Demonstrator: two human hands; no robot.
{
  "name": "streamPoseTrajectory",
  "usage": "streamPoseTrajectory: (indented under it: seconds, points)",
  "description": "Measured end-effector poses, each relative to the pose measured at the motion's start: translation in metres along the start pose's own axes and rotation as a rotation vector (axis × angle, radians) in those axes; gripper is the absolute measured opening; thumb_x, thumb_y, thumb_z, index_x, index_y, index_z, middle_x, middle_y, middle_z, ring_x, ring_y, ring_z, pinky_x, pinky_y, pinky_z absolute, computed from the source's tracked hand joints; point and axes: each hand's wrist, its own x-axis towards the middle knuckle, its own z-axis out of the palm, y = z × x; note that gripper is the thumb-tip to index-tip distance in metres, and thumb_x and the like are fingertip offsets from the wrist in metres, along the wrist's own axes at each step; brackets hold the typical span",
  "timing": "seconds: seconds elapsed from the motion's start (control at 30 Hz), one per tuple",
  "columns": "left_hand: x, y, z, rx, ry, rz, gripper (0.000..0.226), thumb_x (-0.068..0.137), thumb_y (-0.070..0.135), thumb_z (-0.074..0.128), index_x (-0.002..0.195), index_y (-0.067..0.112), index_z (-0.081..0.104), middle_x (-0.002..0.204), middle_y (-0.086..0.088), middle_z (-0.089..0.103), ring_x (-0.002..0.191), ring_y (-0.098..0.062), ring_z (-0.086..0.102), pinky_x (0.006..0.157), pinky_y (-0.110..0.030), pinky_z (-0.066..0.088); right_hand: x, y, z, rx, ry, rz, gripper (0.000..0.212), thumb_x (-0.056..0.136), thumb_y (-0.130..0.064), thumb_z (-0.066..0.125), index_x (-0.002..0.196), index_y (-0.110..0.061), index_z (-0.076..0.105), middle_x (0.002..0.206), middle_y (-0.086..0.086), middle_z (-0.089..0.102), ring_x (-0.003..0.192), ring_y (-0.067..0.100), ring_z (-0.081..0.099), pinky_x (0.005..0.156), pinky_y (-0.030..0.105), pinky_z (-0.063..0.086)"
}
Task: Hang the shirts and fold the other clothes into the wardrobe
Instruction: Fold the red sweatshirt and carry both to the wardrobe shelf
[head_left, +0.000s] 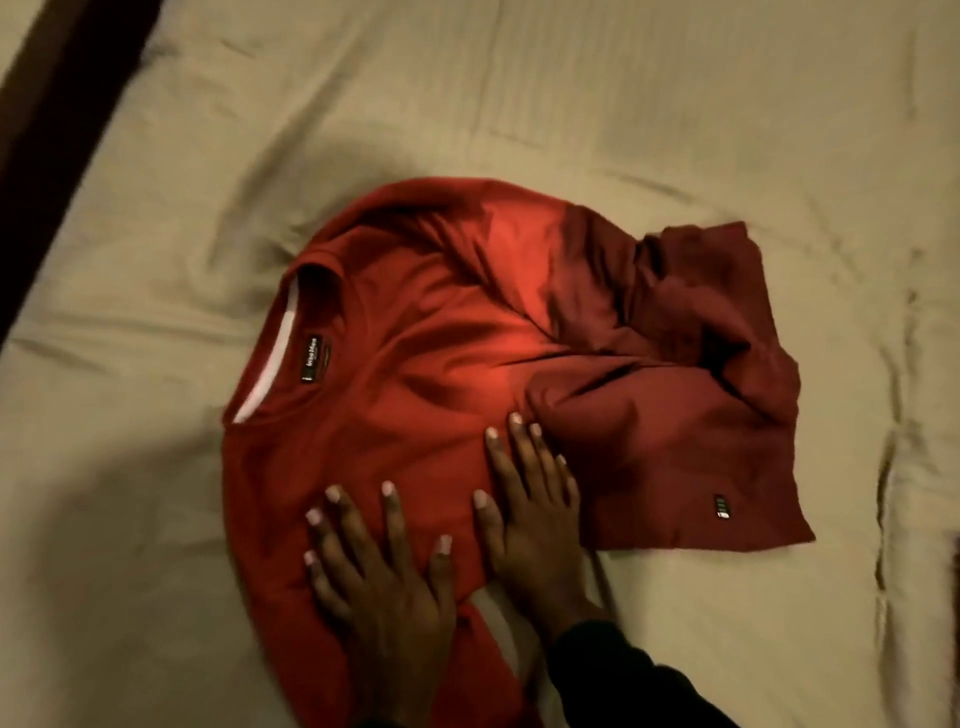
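Note:
A red T-shirt lies on the bed, its collar with a black label to the left. Its lower part is folded over on the right into a crumpled, darker flap with a small tag near its corner. My left hand lies flat on the near part of the shirt, fingers spread and straight. My right hand presses flat beside it, fingertips at the edge of the folded flap. Both hands rest on the fabric and grip nothing.
The shirt lies on a wrinkled beige bedsheet that fills most of the view. A dark wooden bed edge runs diagonally along the upper left corner.

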Motion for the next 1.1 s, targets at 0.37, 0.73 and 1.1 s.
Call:
streamPoseTrajectory:
  seconds: [0.37,0.73,1.1]
  points:
    - [0.003,0.003,-0.007,0.061,-0.039,-0.009,0.068,0.102,0.053,0.026,0.157,0.013,0.026,0.164,-0.026,0.008,0.15,-0.047,0.011,0.116,-0.062,0.015,0.004,0.005,-0.002,0.113,-0.044,-0.033,0.059,0.1,-0.046,0.038,0.156,-0.031,0.028,0.166,-0.006,0.014,0.153,0.009,0.007,0.121,0.033,0.005]
    - [-0.018,0.106,-0.051,-0.817,-0.016,-0.527,0.021,0.096,0.016,0.059,0.111,0.005,0.051,0.11,-0.023,0.059,0.098,-0.035,0.06,0.083,-0.041,0.045,-0.045,0.065,-0.09,0.773,0.434,0.58,0.008,0.097,-0.008,0.06,0.098,-0.016,0.06,0.093,0.002,0.064,0.087,0.019,0.061,0.08,0.021,0.048]
    - [-0.01,0.149,-0.042,-1.528,-0.208,-1.248,0.03,0.097,0.037,0.061,0.078,0.016,0.053,0.057,0.006,0.057,0.039,0.0,0.055,0.041,-0.014,0.048,-0.041,0.137,-0.113,1.527,0.481,1.341,0.027,0.096,-0.03,0.065,0.073,-0.019,0.054,0.057,-0.003,0.052,0.047,0.011,0.049,0.045,0.021,0.038]
